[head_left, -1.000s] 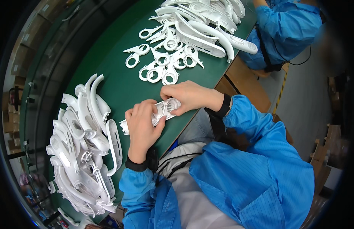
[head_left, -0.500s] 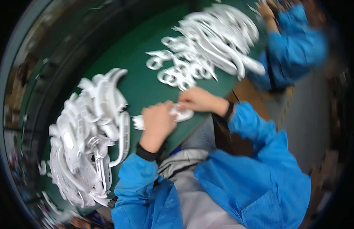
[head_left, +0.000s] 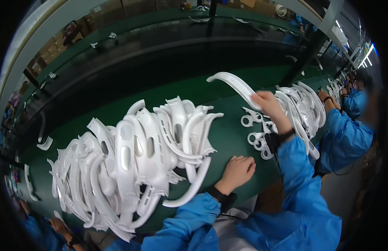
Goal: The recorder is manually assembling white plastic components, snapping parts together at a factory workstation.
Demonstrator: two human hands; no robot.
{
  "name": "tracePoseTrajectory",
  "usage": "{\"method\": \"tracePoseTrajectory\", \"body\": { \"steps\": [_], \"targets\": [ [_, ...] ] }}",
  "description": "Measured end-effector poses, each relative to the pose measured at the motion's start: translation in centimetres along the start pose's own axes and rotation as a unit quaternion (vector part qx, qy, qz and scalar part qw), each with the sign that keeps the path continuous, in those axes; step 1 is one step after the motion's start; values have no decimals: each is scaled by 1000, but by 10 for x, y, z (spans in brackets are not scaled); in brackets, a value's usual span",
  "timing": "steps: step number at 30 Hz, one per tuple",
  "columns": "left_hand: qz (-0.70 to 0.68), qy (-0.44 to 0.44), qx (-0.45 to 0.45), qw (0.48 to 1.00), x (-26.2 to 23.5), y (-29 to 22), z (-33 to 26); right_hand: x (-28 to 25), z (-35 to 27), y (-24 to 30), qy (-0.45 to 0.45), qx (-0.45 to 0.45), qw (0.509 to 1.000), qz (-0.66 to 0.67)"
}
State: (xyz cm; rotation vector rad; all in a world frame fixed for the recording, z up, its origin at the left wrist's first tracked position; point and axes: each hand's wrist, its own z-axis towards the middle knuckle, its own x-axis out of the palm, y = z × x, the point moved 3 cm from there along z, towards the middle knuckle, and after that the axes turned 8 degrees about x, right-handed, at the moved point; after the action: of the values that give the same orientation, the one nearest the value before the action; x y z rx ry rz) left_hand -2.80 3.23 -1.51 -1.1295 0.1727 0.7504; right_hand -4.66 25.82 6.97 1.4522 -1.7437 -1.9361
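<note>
My right hand (head_left: 267,104) grips one end of a long, curved white plastic part (head_left: 233,81) and holds it raised above the table, its free end pointing to the far left. My left hand (head_left: 237,170) rests on the green tabletop (head_left: 227,125) with curled fingers, and nothing shows in it. Beside the left hand lies a large heap of white plastic shells (head_left: 150,154), some with slots and perforated patches. Small white ring-shaped parts (head_left: 258,140) lie below my right forearm, partly hidden by it.
Another heap of curved white parts (head_left: 304,104) lies at right, next to a co-worker in a blue sleeve (head_left: 346,134). Another person's hand (head_left: 60,228) shows at lower left. A dark post (head_left: 304,58) stands behind the table, and a conveyor-like dark strip (head_left: 169,54) runs along the back.
The view has swung to the right and lifted. The small white part is gone from between my hands, which have moved apart. My right hand now holds a long curved part.
</note>
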Motion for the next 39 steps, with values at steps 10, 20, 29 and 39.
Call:
{"method": "tracePoseTrajectory", "body": {
  "steps": [10, 20, 29, 39],
  "targets": [
    [-43, -5, 5, 999, 9, 8, -2, 110, 179, 91, 201, 43, 875, -437],
    [-142, 20, -21, 989, 5, 10, 4, 326, 126, 206, 388, -332, 753, -415],
    [-44, 15, -13, 999, 14, 13, 0, 288, 104, 244, 299, -314, 800, -415],
    [-30, 17, 17, 999, 19, 15, -2, 201, 88, 274, 168, -299, 922, -181]
  ]
}}
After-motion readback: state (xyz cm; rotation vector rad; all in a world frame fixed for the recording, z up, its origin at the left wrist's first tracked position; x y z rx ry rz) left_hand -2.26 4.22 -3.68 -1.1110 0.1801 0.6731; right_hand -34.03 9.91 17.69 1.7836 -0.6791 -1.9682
